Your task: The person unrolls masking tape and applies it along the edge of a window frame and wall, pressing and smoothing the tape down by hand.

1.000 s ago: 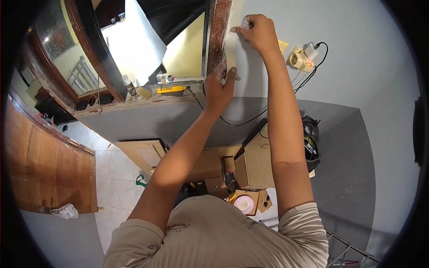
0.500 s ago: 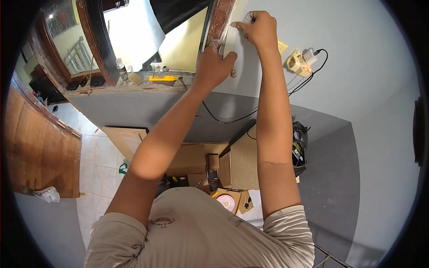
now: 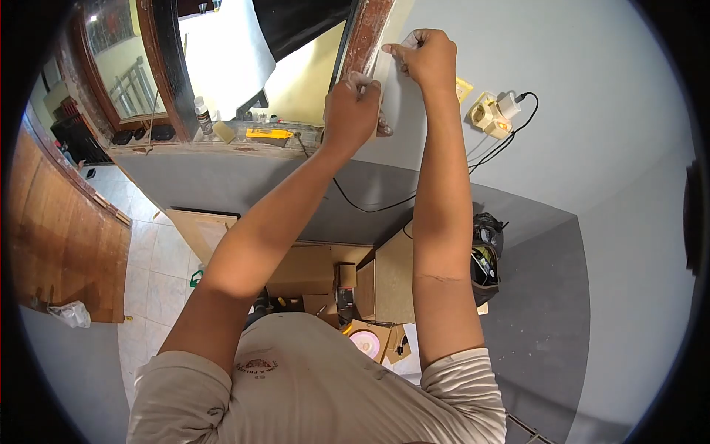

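The left hand (image 3: 353, 112) and right hand (image 3: 433, 59) apparently work beside the window frame (image 3: 364, 35), needing steadiness; each grip curls, contents unclear.

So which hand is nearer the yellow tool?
Left. The left hand is to the right of the yellow tool, slightly higher; the right hand is farther right and higher still.

The window frame (image 3: 367, 33) was rough, scraped wood, and its sill (image 3: 259, 148) looked just as coarse. The wall (image 3: 547, 155) was smooth and matt. The door (image 3: 66, 237) was smooth wood, the bag (image 3: 72, 314) crinkled plastic, the shirt (image 3: 310, 377) matt cloth.
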A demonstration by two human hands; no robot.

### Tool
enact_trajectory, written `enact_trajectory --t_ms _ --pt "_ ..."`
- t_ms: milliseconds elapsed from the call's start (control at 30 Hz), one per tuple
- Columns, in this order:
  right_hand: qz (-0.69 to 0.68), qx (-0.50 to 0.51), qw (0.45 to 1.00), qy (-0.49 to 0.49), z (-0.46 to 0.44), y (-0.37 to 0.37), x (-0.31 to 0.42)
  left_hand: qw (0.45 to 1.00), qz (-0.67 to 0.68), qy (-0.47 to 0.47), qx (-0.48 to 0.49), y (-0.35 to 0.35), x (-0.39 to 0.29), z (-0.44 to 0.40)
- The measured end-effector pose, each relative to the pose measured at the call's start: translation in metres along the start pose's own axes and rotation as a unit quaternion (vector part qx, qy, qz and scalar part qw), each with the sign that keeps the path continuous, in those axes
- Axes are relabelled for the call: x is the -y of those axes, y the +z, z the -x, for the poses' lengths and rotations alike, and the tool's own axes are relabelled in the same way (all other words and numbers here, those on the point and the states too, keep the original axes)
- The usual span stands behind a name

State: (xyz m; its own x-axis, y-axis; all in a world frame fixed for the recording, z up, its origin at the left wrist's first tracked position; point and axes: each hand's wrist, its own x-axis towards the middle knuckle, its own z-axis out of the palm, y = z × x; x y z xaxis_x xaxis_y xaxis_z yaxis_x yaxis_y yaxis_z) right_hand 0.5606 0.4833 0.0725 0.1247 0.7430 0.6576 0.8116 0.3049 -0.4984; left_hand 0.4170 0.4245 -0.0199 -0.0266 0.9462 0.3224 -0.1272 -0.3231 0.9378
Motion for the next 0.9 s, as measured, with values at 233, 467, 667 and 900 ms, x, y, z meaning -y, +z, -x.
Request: enact_trajectory --t_ms 233,467,667,900 --pt "-0.016 0.007 1.0 0.009 -0.001 0.0 0.001 0.996 0.085 -0.003 -0.023 0.007 0.013 -0.002" --pt "-0.008 -0.004 1.0 0.005 0.003 0.002 0.001 0.986 0.139 -0.09 -0.014 0.007 0.013 -0.008" --pt "0.003 -0.003 1.0 0.003 0.005 0.001 0.004 0.984 0.14 -0.112 -0.01 0.009 0.017 -0.014" --pt "0.01 -0.01 1.0 -0.008 0.005 0.002 0.003 0.983 0.135 -0.123 -0.019 0.014 0.02 -0.022"
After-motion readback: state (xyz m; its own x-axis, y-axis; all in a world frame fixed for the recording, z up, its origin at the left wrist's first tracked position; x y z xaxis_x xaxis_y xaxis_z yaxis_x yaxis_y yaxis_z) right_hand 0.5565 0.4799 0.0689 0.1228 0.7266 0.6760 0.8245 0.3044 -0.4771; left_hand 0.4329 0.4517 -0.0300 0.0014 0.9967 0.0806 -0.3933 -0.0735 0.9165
